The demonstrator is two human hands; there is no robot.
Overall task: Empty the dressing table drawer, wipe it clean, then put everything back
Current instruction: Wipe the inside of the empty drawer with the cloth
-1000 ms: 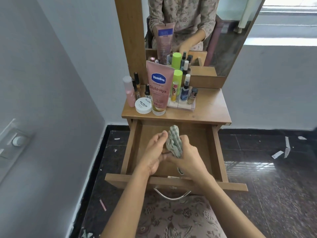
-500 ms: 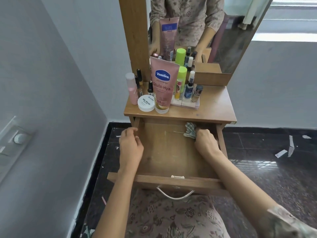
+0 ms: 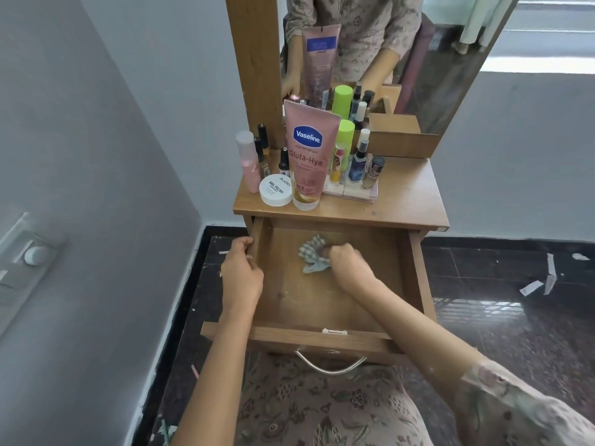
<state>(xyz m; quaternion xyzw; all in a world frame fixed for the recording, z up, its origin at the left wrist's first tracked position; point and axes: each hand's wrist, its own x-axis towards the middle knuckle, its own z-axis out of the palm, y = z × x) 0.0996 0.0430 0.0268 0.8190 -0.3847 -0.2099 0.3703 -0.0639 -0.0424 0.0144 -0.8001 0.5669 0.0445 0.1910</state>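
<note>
While wiping: cloth [image 3: 314, 257] lies on the floor of the empty drawer [image 3: 415, 278], toward the back.
Cloth: soft, light; take it bunched.
Right hand [image 3: 346, 262]: grip clenched on cloth.
Left hand [image 3: 241, 272]: grip holds the drawer's left wall.

Soft, even daylight fills the room, coming from the window [image 3: 544, 43] up and right of the mirror [image 3: 418, 59], where it blows out to white. Below the window, the dark floor [image 3: 483, 310] carries a striped glare. Shadows are faint. Wide-angle bending curves the wall [image 3: 80, 188] left of the mirror; edges look slightly soft.
</note>
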